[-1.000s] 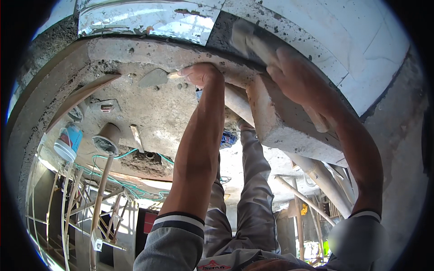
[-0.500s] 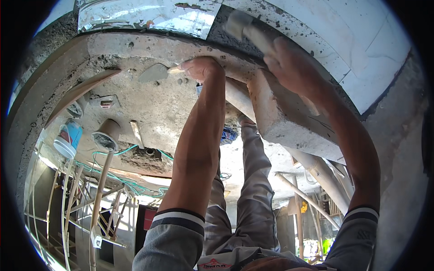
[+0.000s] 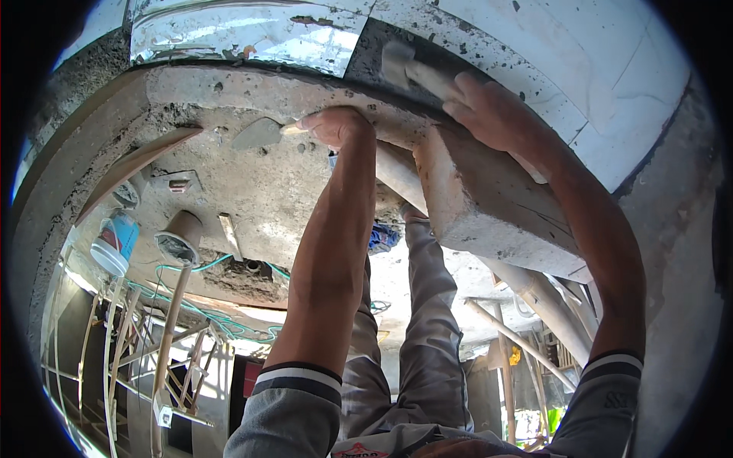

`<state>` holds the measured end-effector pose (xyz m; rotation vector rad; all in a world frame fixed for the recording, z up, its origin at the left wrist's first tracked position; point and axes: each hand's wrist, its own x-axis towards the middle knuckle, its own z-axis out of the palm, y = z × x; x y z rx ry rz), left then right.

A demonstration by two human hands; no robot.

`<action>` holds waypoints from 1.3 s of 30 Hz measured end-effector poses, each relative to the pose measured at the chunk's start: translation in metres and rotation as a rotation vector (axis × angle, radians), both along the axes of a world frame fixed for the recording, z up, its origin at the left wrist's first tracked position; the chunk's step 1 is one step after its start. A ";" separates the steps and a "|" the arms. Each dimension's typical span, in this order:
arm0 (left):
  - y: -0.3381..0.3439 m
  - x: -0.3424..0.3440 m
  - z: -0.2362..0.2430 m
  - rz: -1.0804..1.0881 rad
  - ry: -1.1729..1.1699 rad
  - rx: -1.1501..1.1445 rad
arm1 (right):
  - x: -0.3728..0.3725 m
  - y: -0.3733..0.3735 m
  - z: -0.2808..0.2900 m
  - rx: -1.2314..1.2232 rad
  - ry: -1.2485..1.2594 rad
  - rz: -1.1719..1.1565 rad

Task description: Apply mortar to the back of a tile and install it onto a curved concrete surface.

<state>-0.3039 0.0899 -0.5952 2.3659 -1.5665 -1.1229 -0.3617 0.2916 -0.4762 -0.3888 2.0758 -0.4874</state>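
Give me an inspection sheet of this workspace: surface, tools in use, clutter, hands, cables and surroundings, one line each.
Surface: pale tiles dotted with dark crumbs, beside a dark patch.
Tools in use: trowel with a grey blade; mallet, its head blurred.
Clutter: blue-and-white bucket, brownish bucket, wooden strip.
Hands: left hand grips the trowel's handle; right hand grips the mallet's.
Cables: green hose in loops; electrical cables cannot be confirmed.
Surroundings: poles at lower left; concrete block below the right hand.
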 end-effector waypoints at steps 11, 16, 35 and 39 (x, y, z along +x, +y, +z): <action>-0.004 0.001 -0.013 -0.068 -0.139 -0.002 | 0.002 0.003 0.013 -0.105 0.026 -0.086; 0.000 -0.001 -0.016 -0.089 -0.171 -0.057 | 0.034 0.017 -0.017 -0.128 0.019 -0.219; -0.005 0.005 -0.017 -0.078 -0.108 -0.043 | 0.058 0.050 -0.004 -0.152 0.002 -0.189; -0.003 0.003 -0.004 -0.039 -0.035 -0.085 | 0.045 0.051 0.003 -0.168 0.105 -0.279</action>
